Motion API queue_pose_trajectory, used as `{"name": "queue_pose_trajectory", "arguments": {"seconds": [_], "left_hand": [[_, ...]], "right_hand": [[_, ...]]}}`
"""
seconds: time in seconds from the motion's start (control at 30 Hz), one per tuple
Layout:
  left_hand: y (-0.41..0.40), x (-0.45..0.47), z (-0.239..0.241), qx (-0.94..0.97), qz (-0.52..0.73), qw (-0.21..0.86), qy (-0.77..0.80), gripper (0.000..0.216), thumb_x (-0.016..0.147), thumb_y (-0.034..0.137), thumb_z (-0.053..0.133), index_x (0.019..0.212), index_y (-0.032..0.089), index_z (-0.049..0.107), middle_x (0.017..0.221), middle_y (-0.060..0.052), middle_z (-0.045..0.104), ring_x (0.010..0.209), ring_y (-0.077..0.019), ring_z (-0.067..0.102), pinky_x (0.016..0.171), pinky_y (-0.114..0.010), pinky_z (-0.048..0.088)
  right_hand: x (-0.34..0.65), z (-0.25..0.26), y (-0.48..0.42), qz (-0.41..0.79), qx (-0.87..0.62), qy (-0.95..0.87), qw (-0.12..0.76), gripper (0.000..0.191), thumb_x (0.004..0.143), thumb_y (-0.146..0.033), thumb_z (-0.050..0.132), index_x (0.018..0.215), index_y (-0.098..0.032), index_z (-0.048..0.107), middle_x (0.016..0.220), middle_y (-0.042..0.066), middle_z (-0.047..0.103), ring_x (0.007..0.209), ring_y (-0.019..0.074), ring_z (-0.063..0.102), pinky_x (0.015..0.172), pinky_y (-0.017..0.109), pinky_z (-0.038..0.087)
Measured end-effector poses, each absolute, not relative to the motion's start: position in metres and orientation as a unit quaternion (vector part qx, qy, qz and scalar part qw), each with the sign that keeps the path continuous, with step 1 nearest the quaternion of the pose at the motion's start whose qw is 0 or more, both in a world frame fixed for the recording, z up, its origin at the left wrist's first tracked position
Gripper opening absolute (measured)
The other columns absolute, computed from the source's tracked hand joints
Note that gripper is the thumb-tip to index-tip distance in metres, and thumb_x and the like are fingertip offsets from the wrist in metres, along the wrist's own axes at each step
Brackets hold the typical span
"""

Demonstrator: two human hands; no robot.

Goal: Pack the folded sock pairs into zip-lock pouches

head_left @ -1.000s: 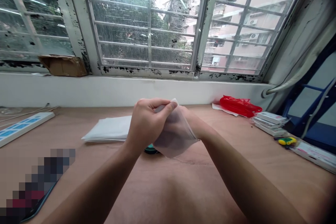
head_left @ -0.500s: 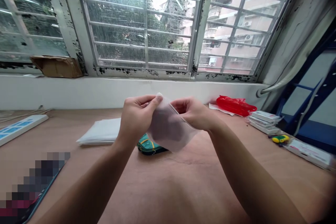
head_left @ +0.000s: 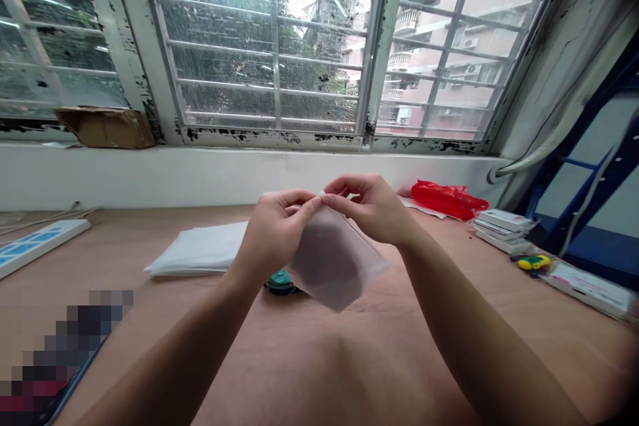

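Note:
A frosted translucent zip bag (head_left: 339,263) hangs tilted in front of me, with a dark, blurred shape showing through its side. My left hand (head_left: 279,226) pinches the bag's top corner between thumb and fingers. Right beside it, my right hand (head_left: 367,206) is closed on the same top edge, thumb tip close to the left thumb. Behind the bag, a teal pouch with dark trim (head_left: 280,283) lies on the table, mostly covered by the bag and my left wrist. Left of my hands rests a stack of white translucent bags (head_left: 197,249).
On the wooden table (head_left: 299,366) a power strip (head_left: 44,246) and a pixelated phone-like device (head_left: 74,379) lie left. At right are a red plastic bag (head_left: 446,200), stacked white boxes (head_left: 504,226), a yellow tool (head_left: 533,262) and another white box (head_left: 589,289). A cardboard box (head_left: 107,128) sits on the sill.
My left hand has moved right and slightly down, and my right hand has come to the bag's top corner, where both thumbs now meet. The bag hangs a little lower, covering more of the teal pouch.

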State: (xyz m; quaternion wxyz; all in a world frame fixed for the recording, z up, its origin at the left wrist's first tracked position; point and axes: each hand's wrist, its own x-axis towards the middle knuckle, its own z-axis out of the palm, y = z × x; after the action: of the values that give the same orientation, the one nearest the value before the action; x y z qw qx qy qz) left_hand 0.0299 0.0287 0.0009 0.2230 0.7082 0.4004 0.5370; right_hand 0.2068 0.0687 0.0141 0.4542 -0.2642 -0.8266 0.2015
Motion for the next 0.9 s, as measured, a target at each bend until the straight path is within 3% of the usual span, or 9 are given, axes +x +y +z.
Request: {"name": "queue_pose_trajectory", "arguments": {"seconds": [0.27,0.4,0.57,0.7,0.77,0.9], "left_hand": [[0.030,0.027,0.003,0.673,0.578,0.174,0.426,0.025,0.083,0.040,0.065,0.085,0.018,0.078,0.078,-0.001,0.076,0.073,-0.0193,0.067,0.060,-0.025,0.048],[0.035,-0.006,0.018,0.588,0.660,0.090,0.458,0.020,0.076,0.038,0.072,0.085,0.021,0.077,0.083,0.002,0.077,0.080,-0.0202,0.068,0.070,-0.029,0.050],[0.038,-0.044,0.031,0.540,0.711,0.031,0.450,0.026,0.086,0.033,0.058,0.102,0.018,0.073,0.085,0.004,0.076,0.097,-0.0239,0.066,0.071,-0.033,0.048],[0.032,-0.021,0.025,0.558,0.699,0.053,0.444,0.019,0.079,0.035,0.069,0.088,0.020,0.076,0.081,0.002,0.076,0.081,-0.0190,0.067,0.072,-0.031,0.050],[0.027,-0.001,0.020,0.582,0.688,0.085,0.426,0.019,0.079,0.037,0.068,0.083,0.020,0.077,0.077,0.001,0.075,0.073,-0.0174,0.067,0.067,-0.029,0.051],[0.018,0.026,0.010,0.647,0.647,0.171,0.365,0.021,0.083,0.037,0.065,0.084,0.020,0.076,0.076,-0.001,0.074,0.071,-0.0166,0.067,0.064,-0.026,0.053]], "right_hand": [[0.204,0.017,0.059,0.140,-0.274,-0.841,0.444,0.019,0.090,-0.034,0.058,0.083,-0.017,0.065,0.075,-0.001,0.063,0.068,0.0106,0.056,0.060,0.022,0.043],[0.215,0.018,0.066,0.109,-0.284,-0.881,0.361,0.016,0.091,-0.030,0.057,0.086,-0.018,0.066,0.079,-0.001,0.066,0.071,0.0108,0.057,0.067,0.024,0.045],[0.235,0.017,0.082,0.137,-0.321,-0.904,0.249,0.023,0.093,-0.038,0.052,0.096,-0.020,0.067,0.090,0.003,0.070,0.081,0.0156,0.063,0.072,0.028,0.047],[0.225,0.016,0.070,0.120,-0.325,-0.899,0.266,0.036,0.080,-0.044,0.068,0.108,-0.021,0.062,0.107,0.005,0.067,0.100,0.0206,0.061,0.083,0.032,0.047],[0.216,0.016,0.055,0.117,-0.328,-0.895,0.279,0.040,0.076,-0.044,0.072,0.106,-0.020,0.061,0.098,0.003,0.068,0.089,0.0194,0.061,0.075,0.029,0.047],[0.223,0.013,0.034,0.131,-0.347,-0.893,0.256,0.020,0.085,-0.037,0.060,0.086,-0.018,0.065,0.073,-0.002,0.063,0.066,0.0145,0.055,0.059,0.023,0.042]]}}
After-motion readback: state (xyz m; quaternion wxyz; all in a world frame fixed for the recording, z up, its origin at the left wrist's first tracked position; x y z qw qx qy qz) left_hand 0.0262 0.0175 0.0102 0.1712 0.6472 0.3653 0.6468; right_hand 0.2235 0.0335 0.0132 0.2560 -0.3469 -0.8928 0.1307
